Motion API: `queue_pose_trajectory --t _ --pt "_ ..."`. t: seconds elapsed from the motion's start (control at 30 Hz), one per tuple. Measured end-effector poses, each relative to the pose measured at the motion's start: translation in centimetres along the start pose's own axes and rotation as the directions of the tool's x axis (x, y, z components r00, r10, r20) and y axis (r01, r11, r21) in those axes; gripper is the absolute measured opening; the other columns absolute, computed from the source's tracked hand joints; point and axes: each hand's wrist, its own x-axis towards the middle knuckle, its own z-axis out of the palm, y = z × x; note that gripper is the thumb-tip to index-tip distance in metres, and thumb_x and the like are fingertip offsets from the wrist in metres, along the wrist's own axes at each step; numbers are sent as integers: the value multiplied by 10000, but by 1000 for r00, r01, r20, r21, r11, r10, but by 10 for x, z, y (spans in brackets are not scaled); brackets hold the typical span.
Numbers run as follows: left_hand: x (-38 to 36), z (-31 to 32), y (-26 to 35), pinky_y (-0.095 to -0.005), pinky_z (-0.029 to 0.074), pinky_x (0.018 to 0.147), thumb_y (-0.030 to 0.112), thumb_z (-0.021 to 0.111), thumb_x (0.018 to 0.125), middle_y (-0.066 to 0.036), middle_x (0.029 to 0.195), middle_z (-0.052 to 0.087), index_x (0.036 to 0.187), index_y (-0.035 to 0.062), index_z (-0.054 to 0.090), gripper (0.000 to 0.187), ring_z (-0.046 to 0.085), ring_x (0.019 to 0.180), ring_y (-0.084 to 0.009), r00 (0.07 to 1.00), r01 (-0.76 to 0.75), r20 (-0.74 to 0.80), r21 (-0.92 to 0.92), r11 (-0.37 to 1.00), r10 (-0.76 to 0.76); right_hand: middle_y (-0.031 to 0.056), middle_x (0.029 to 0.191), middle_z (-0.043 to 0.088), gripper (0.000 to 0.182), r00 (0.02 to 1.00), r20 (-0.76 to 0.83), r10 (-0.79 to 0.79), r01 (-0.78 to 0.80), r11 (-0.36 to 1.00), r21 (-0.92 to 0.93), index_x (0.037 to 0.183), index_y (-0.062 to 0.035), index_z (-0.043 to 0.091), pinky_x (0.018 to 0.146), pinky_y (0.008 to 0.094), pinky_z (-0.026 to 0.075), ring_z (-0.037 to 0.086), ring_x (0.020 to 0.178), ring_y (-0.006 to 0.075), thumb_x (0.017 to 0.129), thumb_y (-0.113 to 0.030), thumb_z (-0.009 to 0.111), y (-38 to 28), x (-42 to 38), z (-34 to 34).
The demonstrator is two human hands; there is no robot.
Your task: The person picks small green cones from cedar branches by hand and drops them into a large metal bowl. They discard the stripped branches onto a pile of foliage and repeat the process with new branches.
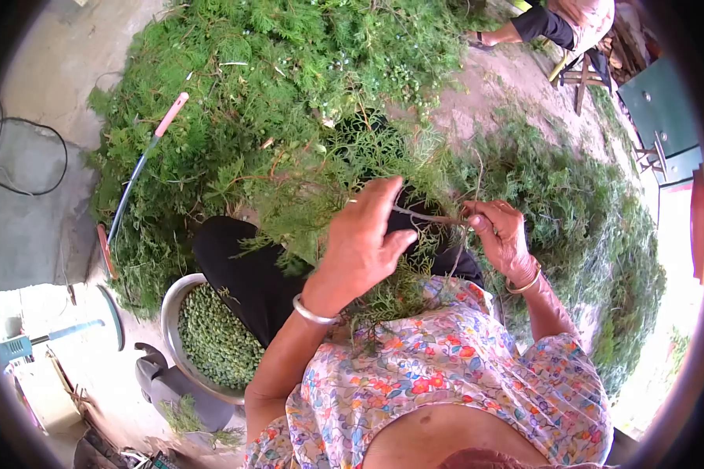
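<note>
My right hand pinches the woody stem of a leafy evergreen branch between thumb and fingers. The branch lies across my lap, its flat green sprays spreading toward the left. My left hand is beside the stem, thumb and fingers apart, with foliage behind and below it. Whether its palm touches the sprays is hidden. To the left of my dark-trousered leg stands a metal basin holding many small green cones.
A large heap of cut branches lies ahead, with more branches at the right. A pink-handled long tool leans on the left side. A grey object sits beside the basin. Another person's leg and a stool are at the upper right.
</note>
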Motion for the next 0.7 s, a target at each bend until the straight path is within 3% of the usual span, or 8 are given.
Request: queue_pose_trajectory --t 0.1,0.2,0.3,0.4,0.47,0.57,0.63,0.7 --pt "-4 26 -1 -407 418 917 112 725 676 -184 1193 510 1229 -29 449 634 479 1075 -350 974 -124 213 201 972 80 122 850 661 272 966 157 205 -201 979 -42 1058 30 607 728 318 475 596 789 226 872 -167 585 -3 5 -4" --pt "-7 36 -1 -399 394 952 93 722 654 -163 1238 466 1219 -27 457 635 402 1147 -358 947 -201 302 279 939 113 156 835 643 287 977 -26 213 -214 977 -2 1059 24 580 706 349 479 607 754 277 810 -102 647 -11 14 5" --pt "-6 34 -1 -402 394 955 75 709 662 -145 1246 449 1217 -20 461 615 379 1157 -358 936 -237 323 283 929 140 158 954 653 332 875 -479 -65 -1 990 -138 1048 26 571 743 349 504 633 812 280 744 -34 693 -37 30 5" --pt "-5 33 -1 -396 395 957 71 694 674 -142 1242 455 1215 -19 466 595 388 1152 -355 922 -284 353 326 902 163 162 958 646 301 884 -333 -329 322 944 -76 1014 28 588 733 358 505 634 835 280 739 -26 697 -49 53 3" --pt "-5 34 1 -391 395 960 71 687 679 -139 1241 458 1215 -20 468 586 392 1150 -352 914 -310 366 351 884 175 160 826 651 207 877 -347 -332 323 942 -87 941 1 621 677 352 507 640 736 277 758 -70 690 -56 75 12" --pt "-7 35 4 -382 393 963 77 649 716 -138 1236 468 1196 -32 487 519 405 1144 -345 931 -236 348 344 909 110 142 665 627 177 948 -172 -268 223 944 -241 875 -42 637 610 362 497 628 623 298 751 -151 702 -35 104 27" --pt "-7 34 3 -373 393 960 81 602 755 -134 1238 470 1179 -38 506 451 407 1142 -336 932 -268 335 393 880 135 123 576 600 211 982 -131 137 -175 923 -343 839 -64 642 574 383 484 614 568 320 732 -232 712 -21 117 38" --pt "-9 34 0 -372 391 959 81 583 766 -133 1244 466 1173 -36 514 429 403 1145 -335 936 -278 316 397 874 155 129 597 609 247 987 -146 71 -118 931 -346 853 -56 639 578 398 485 620 589 330 720 -248 720 -16 123 41"
